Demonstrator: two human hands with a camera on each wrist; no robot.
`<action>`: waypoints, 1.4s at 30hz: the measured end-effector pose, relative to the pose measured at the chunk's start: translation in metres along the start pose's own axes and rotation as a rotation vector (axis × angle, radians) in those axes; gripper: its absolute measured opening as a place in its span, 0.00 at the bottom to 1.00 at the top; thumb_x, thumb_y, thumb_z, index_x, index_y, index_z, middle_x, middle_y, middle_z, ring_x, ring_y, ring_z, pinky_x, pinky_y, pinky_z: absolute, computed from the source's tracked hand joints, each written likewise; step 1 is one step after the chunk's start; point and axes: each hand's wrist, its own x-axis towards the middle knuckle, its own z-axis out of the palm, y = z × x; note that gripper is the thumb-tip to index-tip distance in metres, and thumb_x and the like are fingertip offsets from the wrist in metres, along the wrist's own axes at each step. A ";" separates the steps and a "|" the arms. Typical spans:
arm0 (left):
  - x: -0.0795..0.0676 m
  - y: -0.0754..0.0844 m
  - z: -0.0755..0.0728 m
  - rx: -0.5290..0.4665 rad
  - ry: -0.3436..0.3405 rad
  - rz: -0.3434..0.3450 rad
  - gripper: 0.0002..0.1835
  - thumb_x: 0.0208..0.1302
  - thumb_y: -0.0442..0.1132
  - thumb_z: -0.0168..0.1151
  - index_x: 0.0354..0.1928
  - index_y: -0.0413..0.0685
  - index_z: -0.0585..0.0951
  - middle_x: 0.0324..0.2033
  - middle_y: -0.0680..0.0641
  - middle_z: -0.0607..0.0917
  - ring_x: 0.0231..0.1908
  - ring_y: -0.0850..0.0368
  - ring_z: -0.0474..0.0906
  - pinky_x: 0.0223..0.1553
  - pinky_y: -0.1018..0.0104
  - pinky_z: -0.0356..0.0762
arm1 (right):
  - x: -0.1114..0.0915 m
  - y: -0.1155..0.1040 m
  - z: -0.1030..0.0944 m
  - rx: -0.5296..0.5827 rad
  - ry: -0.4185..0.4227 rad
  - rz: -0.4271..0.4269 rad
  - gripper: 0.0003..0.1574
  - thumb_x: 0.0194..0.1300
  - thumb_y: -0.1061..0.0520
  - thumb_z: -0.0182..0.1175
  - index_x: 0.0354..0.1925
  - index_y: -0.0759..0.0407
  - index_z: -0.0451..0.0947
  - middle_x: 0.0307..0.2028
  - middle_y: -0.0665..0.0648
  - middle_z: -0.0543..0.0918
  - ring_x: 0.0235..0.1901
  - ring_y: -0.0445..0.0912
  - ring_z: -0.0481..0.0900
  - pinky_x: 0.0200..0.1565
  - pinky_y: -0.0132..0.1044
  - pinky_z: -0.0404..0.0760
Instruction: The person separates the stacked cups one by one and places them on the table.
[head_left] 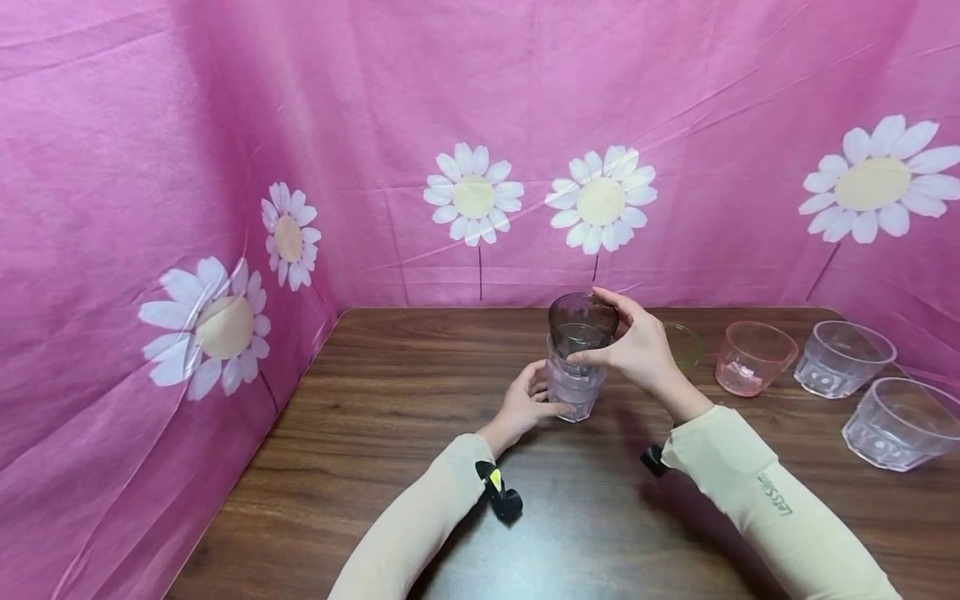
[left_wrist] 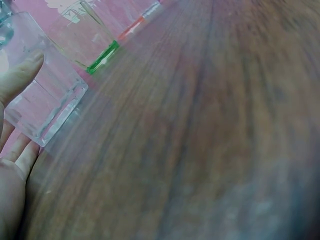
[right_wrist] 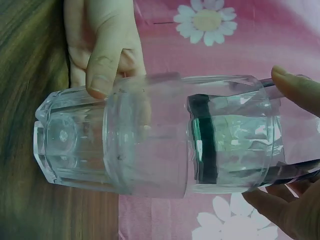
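A stack of clear plastic tumblers [head_left: 576, 390] stands upright on the table, its faceted base down. The dark grey tumbler [head_left: 582, 312] sits in the top of the stack, its base showing through the clear wall in the right wrist view. My right hand [head_left: 637, 346] holds this dark tumbler near its rim, thumb on the near side and fingers around the far side. Lower down, my left hand [head_left: 521, 408] grips the bottom clear tumbler, with the thumb across its front. In the left wrist view that clear tumbler [left_wrist: 55, 100] rests with its base at the wood.
To the right of the stack are a green tumbler [head_left: 684, 346], partly behind my right hand, and a red tumbler [head_left: 753, 360]. Farther right stand two clear tumblers, a back one [head_left: 843, 358] and a front one [head_left: 903, 425]. A pink flowered cloth [head_left: 375, 167] hangs behind the wooden table [head_left: 360, 467].
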 end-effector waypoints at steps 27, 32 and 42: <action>-0.001 -0.003 0.000 -0.018 -0.005 0.033 0.38 0.49 0.19 0.72 0.64 0.35 0.69 0.55 0.38 0.80 0.54 0.48 0.78 0.58 0.59 0.76 | -0.005 -0.019 -0.014 0.048 0.115 -0.025 0.63 0.32 0.65 0.85 0.68 0.58 0.70 0.56 0.62 0.81 0.54 0.45 0.78 0.54 0.25 0.73; -0.002 -0.004 -0.002 -0.004 -0.026 0.103 0.37 0.50 0.26 0.76 0.63 0.38 0.71 0.53 0.41 0.82 0.53 0.53 0.79 0.57 0.61 0.77 | -0.008 -0.025 -0.019 0.108 0.118 -0.033 0.62 0.33 0.68 0.84 0.68 0.59 0.69 0.55 0.63 0.81 0.53 0.42 0.79 0.53 0.25 0.76; -0.001 0.001 0.001 -0.010 0.017 -0.003 0.38 0.49 0.19 0.72 0.64 0.36 0.70 0.54 0.39 0.80 0.54 0.48 0.77 0.58 0.58 0.76 | -0.017 -0.027 -0.031 0.178 0.132 -0.050 0.62 0.34 0.73 0.81 0.69 0.55 0.69 0.57 0.63 0.80 0.50 0.41 0.81 0.44 0.27 0.82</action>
